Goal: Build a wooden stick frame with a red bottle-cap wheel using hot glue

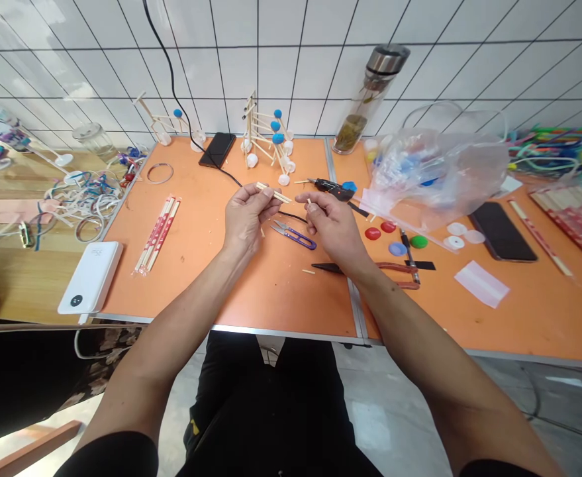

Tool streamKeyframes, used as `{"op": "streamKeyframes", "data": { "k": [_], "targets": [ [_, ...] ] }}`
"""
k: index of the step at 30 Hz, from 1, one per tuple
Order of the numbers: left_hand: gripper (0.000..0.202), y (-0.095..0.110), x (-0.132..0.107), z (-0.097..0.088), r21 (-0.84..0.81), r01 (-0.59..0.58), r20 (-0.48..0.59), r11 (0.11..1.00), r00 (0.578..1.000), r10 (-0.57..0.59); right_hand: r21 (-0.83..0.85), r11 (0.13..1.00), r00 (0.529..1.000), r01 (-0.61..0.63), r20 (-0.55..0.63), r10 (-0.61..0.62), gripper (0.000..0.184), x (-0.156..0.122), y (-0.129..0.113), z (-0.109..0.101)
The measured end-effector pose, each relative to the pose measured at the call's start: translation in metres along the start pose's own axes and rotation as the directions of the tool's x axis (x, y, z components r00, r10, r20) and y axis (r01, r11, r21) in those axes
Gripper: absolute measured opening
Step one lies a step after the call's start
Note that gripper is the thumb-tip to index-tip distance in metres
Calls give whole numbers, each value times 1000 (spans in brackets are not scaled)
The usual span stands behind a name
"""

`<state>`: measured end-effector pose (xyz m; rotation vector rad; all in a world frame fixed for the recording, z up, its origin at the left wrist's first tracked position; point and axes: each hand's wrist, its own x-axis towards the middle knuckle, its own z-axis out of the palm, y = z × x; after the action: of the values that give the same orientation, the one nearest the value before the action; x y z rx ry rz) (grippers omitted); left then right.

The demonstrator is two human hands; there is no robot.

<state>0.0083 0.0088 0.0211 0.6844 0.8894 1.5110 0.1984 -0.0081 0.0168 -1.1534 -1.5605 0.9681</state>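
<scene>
Above the orange table (pixel 201 278), my left hand (pixel 245 222) is closed on short pale wooden sticks (pixel 281 197), whose ends stick out toward the right. My right hand (pixel 334 224) pinches a small wooden stick piece (pixel 309 201) between thumb and fingertips, a little apart from the left hand. Purple thread snips (pixel 298 236) lie on the table between the hands. Under my right wrist are pliers (pixel 394 266) with reddish handles, partly hidden by the arm. Beyond the right hand rests a black glue gun (pixel 334 190), with a cable near it.
Stick frames with blue and white caps (pixel 265 136) stand by the tiled wall, near a phone (pixel 217 149). Wrapped chopsticks (pixel 157 233) and a white power bank (pixel 91 278) lie left. Right are a tall bottle (pixel 365 99), plastic bag (pixel 434 165), bottle caps (pixel 418 242) and another phone (pixel 503 232).
</scene>
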Motion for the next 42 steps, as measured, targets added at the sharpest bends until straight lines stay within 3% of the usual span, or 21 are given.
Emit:
{"op": "streamKeyframes", "data": {
  "k": [3,7,14,19,26,36,42],
  "targets": [
    [30,-1,0,-1,-30,-21,18,999,1000,21,92,996,997,-18,-74,25,32,0,1,0],
    [31,-3,-2,0,-15,-36,18,999,999,36,215,976,994,-48,-87,68,36,0,2,3],
    [39,-1,-12,4,79,-174,83,982,982,168,169,984,995,-53,-80,67,24,1,5,3],
    [33,-1,-16,5,102,-233,132,967,967,218,77,994,994,-81,-71,87,30,1,5,4],
    [34,-3,-18,7,151,-163,102,975,984,149,65,998,1000,-10,-23,11,49,-2,-5,8],
    [46,-8,-15,7,78,-164,152,983,977,151,72,997,1000,0,-20,1,47,-4,-5,6],
    [36,-9,-12,4,115,-184,164,976,973,164,59,998,1000,14,-26,-13,50,-4,-5,3]
  ]
}}
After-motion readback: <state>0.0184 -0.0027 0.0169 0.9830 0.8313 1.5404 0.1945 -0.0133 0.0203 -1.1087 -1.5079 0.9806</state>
